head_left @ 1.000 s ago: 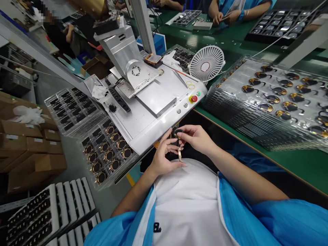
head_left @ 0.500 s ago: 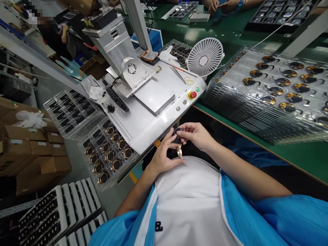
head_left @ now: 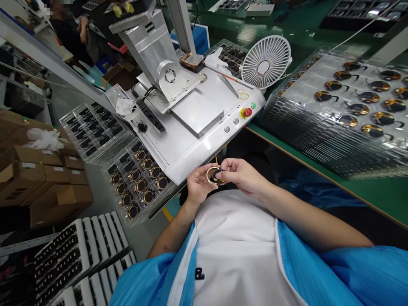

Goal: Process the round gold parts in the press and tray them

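In front of my body, my left hand grips a gold ring-shaped watch case between thumb and fingers. My right hand pinches a round dark watch module and holds it at the case opening. The two parts overlap; whether the module sits inside the ring I cannot tell. Below and left, a clear tray carries several gold-rimmed watch cases with dark faces. On the right, stacked clear trays hold round black-and-amber modules with thin black tails.
A silver bench machine with a red stop button stands just ahead. Beyond it are a white fan and tweezers. Cardboard boxes and white foam trays lie at left. A person is at the back left.
The gold watch case has turned so its opening faces up, and the dark module has come down against it. My hands have drawn together; the view has shifted slightly.
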`<state>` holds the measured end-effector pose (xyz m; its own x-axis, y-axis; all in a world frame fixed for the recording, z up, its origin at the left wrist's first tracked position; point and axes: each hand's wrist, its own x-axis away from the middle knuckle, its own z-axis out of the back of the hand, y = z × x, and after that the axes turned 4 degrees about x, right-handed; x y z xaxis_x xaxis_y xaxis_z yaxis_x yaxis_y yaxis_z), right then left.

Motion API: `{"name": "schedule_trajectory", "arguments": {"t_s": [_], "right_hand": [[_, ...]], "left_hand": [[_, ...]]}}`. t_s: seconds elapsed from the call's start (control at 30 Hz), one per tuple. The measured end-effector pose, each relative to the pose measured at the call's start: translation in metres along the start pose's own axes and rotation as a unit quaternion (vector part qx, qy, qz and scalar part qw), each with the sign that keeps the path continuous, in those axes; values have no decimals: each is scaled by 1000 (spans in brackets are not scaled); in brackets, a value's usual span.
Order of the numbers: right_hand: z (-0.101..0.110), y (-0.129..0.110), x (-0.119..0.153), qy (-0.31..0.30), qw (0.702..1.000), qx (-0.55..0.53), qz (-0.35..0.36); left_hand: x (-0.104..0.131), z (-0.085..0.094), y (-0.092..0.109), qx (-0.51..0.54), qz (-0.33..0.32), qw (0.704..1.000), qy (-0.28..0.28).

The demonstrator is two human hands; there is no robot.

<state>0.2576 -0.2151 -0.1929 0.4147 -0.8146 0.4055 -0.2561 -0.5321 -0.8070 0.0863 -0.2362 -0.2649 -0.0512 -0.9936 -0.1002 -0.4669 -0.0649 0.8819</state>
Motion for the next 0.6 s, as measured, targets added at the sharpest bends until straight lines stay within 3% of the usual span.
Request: {"name": "schedule_trajectory", "arguments": {"t_s": [0.23,0.4,0.6], "right_hand": [[-10,1,3,38,993,69,87],[-13,1,5,39,989,101,96],[-11,7,5,38,986,118,111]], "left_hand": [[1,4,-4,-18,-15,1000,2],[1,2,-4,-5,-33,999,-22],[4,2,-3,-32,-31,999,-11]]}}
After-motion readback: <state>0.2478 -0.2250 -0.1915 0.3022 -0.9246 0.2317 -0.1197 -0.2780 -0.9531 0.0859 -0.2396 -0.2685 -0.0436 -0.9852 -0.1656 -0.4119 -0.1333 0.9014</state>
